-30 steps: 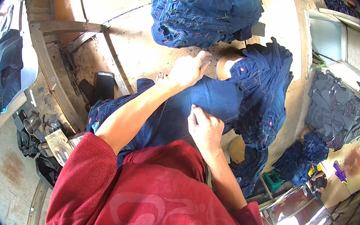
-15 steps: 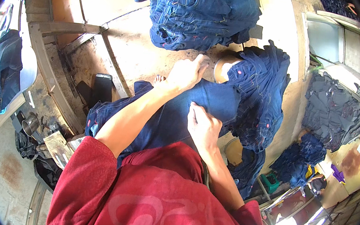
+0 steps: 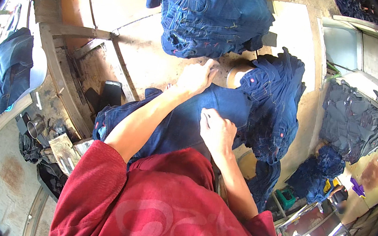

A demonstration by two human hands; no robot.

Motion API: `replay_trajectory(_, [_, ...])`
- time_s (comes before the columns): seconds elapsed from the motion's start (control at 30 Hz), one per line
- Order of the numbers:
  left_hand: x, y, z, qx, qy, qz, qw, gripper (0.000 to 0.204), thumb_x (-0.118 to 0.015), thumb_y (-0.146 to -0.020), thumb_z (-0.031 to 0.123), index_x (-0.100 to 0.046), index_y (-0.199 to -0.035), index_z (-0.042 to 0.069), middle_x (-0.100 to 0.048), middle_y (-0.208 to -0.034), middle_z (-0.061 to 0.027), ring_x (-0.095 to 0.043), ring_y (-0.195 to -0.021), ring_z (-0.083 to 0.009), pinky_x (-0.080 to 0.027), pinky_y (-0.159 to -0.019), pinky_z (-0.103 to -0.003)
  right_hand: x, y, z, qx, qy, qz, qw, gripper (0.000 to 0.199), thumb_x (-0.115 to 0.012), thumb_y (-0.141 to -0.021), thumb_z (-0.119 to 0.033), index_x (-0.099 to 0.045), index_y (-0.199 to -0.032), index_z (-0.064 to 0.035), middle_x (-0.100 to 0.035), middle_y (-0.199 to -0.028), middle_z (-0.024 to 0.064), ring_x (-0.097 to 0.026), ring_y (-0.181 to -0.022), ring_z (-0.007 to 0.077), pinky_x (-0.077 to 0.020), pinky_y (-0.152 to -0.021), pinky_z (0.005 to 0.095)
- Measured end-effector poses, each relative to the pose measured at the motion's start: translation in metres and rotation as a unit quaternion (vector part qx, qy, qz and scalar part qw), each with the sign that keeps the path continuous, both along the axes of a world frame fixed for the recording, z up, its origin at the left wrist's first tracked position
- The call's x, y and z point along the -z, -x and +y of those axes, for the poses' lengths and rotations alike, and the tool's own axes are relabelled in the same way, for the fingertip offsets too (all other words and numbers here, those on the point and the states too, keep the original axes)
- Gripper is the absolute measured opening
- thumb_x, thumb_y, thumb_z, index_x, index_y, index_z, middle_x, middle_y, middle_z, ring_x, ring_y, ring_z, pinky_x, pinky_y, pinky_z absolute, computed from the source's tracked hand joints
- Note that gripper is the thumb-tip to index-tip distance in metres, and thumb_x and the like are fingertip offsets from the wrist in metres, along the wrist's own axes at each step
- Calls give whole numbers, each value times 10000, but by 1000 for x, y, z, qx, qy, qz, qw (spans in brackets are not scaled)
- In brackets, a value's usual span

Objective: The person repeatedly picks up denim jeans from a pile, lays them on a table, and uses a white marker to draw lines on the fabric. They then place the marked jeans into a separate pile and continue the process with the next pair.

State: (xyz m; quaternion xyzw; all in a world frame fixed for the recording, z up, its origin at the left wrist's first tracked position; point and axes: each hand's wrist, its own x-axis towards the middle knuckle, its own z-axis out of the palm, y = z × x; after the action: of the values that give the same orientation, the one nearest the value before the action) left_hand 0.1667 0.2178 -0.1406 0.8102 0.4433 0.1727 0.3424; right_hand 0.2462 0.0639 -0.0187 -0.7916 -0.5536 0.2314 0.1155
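Looking down from head height, the fisheye view is ringed by a black border that cuts off every edge, and the person's red short-sleeved shirt (image 3: 163,209) fills the 6 o'clock area, hiding the near edge of the worn brown wooden worktable (image 3: 153,62).

At 9 o'clock, a folded dark blue denim garment (image 3: 6,72) lies on a white surface, partly cropped by the border. Just below it, near 8 o'clock, a small shiny metal cup (image 3: 35,126) sits among dark clutter too jumbled to identify; what it contains cannot be seen.

At the centre, a pair of dark blue denim jeans (image 3: 183,122) lies spread flat on the worktable. The left hand (image 3: 196,76), toward 12 o'clock from centre, rests palm down with fingers together, pressing the far edge of the jeans rather than gripping. The right hand (image 3: 215,130), just right of centre, lies on the denim with fingers curled; whether it pinches cloth or a small tool cannot be told.

At 12 o'clock, a tall heap of blue jeans with orange stitching (image 3: 216,13) hides the back of the table. At 2 o'clock, a bunched blue denim garment (image 3: 271,104) touches the spread jeans. At 3 o'clock, a pile of grey-blue denim pieces (image 3: 354,119) lies apart. At 4 o'clock, a small green plastic crate (image 3: 287,197) is half hidden, its contents unclear.
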Motion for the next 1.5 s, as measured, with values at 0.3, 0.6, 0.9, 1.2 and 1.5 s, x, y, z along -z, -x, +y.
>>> replay_trajectory(0.3, [-104,138,-6,-66,-11,5,998,179,-821,-935,155,-778,-1094,86,-755,-948,-98,-731,-799,-256,-587,-746,-401,0,-84,-89,624,37,393,674,450,-747,-1028,-536,-488,-882,-199,-390,-631,-71,-394,-491,43,-308,-411,247])
replay_trajectory(0.6, [-134,223,-136,142,-51,190,970,576,-783,-944,344,-646,-1485,200,-445,-1687,-164,-407,-1575,-363,-309,-1283,-591,111,-167,-89,682,-68,393,613,622,-835,-997,-359,-358,-610,-259,-314,-521,-94,-288,-356,77,-225,-324,275])
replay_trajectory(0.9, [-128,185,-118,15,-115,155,981,946,-815,-827,681,-578,-1537,103,-452,-1665,-188,-394,-1558,-387,-229,-1299,-605,146,-211,-78,494,82,200,842,463,-804,-1005,-394,-641,-763,-33,-592,-654,43,-593,-614,184,-473,-579,371])
replay_trajectory(1.2, [-69,205,-11,176,121,-8,977,431,-812,-952,408,-804,-1229,78,-801,-1061,-194,-774,-989,-391,-617,-867,-457,-14,79,-47,78,-139,162,974,209,-741,-992,-71,-694,-1192,-37,-793,-907,136,-779,-727,271,-613,-674,374])
replay_trajectory(1.5, [-59,210,-7,191,101,-38,976,329,-831,-935,316,-799,-975,-9,-752,-872,-211,-740,-819,-405,-603,-765,-456,-6,148,3,-28,-110,27,993,113,-781,-909,-31,-769,-1016,-66,-754,-773,86,-711,-600,237,-555,-552,360])
